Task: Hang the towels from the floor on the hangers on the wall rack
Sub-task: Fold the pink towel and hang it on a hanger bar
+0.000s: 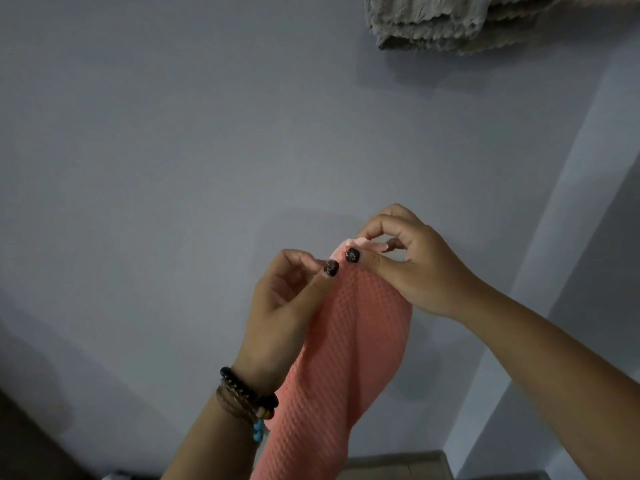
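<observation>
A salmon-pink waffle-weave towel (349, 348) hangs down in front of the grey wall, held up by its top edge. My left hand (284, 306) pinches that edge between thumb and forefinger. Right beside it, my right hand (412, 261) pinches the same edge and a small pale pink loop or tag (363, 244) sticking up from it. The two thumbs almost touch. A grey-beige towel (436, 22) hangs high on the wall at the top right. No hanger or rack shows in the head view.
The plain grey wall (173, 150) fills most of the view. A wall corner (568, 209) runs diagonally down the right side. A strip of pale floor or ledge (398, 465) shows at the bottom edge.
</observation>
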The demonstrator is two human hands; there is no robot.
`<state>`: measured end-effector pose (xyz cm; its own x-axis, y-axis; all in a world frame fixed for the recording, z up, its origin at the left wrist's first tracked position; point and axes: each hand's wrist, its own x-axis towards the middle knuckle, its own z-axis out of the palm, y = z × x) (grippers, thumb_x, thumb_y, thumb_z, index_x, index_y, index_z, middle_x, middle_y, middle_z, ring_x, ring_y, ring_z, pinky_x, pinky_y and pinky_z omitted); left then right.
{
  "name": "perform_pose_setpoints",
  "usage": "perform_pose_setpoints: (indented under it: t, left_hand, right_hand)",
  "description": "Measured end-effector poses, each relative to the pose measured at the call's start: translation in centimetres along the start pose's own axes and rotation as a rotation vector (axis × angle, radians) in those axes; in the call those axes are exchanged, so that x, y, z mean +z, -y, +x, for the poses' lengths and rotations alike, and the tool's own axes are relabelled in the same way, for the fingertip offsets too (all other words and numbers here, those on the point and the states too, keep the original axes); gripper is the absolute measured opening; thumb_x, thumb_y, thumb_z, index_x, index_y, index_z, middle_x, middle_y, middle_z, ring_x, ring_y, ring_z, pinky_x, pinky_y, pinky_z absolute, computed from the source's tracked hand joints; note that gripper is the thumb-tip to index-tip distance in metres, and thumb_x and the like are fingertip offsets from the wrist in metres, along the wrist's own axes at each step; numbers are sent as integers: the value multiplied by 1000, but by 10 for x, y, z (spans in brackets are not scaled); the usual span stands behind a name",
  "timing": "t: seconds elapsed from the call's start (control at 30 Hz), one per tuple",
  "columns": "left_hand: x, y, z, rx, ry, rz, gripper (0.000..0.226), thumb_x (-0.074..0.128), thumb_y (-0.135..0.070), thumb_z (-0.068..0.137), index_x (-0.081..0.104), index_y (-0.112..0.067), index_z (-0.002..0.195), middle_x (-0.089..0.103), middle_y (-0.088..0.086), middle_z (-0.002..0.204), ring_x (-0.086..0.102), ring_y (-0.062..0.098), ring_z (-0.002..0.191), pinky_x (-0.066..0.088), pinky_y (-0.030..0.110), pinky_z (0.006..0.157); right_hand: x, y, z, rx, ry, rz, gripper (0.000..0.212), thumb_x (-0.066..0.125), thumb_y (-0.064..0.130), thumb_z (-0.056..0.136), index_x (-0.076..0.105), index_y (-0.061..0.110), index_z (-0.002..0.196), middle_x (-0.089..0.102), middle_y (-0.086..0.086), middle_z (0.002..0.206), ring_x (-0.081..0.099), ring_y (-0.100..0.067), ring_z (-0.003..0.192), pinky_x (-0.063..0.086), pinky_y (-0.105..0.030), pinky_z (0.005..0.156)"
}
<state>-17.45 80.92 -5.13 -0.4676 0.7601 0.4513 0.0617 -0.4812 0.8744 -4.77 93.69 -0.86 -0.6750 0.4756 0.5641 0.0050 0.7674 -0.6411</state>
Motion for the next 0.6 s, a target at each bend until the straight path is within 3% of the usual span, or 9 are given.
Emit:
perform_pose_setpoints:
  t: [0.1, 0.23, 0.3, 0.4, 0.53, 0.6]
  left_hand:
    - [0, 17, -15, 97, -23, 296, 31, 75, -41, 71, 61, -16, 83, 65, -4, 78, 58, 18, 69, 50, 37, 62]
    - [0, 50, -30, 144, -74, 497, 24, 74, -45, 72, 56, -28, 73, 55, -12, 69, 48, 4, 60, 37, 14, 55]
    - [0, 65, -35, 138, -67, 552, 29, 72, -45, 74, 52, -26, 66, 50, -10, 68, 46, 7, 59, 36, 17, 54]
    - [-3, 84, -40, 132, -29, 593, 35, 66, -45, 79, 49, -21, 61, 47, -5, 69, 46, 10, 61, 37, 21, 55]
    - [-17, 106, -44, 156, 41, 744, 40, 53, -47, 86, 51, -13, 66, 46, -7, 75, 48, 10, 64, 40, 23, 57]
    - [-27, 111, -43, 149, 47, 775, 37, 48, -48, 88, 53, -16, 70, 47, -9, 78, 50, 9, 67, 40, 22, 59]
  right_hand:
    - [2, -1, 3, -13, -56, 11, 14, 66, 27, 89, 61, 15, 85, 63, 10, 81, 62, -7, 82, 47, -24, 80]
    - [-1, -2, 15, -49, -135, -43, 15, 64, 27, 91, 57, 16, 84, 62, -1, 74, 54, -18, 62, 42, -31, 59]
    - [-6, -5, 21, -83, -169, -122, 17, 62, 27, 92, 56, 12, 86, 61, -5, 72, 49, -18, 58, 37, -28, 55]
    - [-17, -15, 31, -90, -229, -196, 17, 61, 24, 93, 56, 9, 87, 53, 5, 65, 45, -7, 55, 32, -18, 53]
    - [-35, -37, 38, -51, -327, -283, 18, 58, 25, 95, 55, 8, 91, 57, 0, 72, 46, -2, 58, 32, -12, 56]
    - [-45, -49, 37, -40, -370, -316, 19, 54, 30, 96, 54, 11, 93, 57, 8, 73, 51, 4, 63, 34, -10, 56]
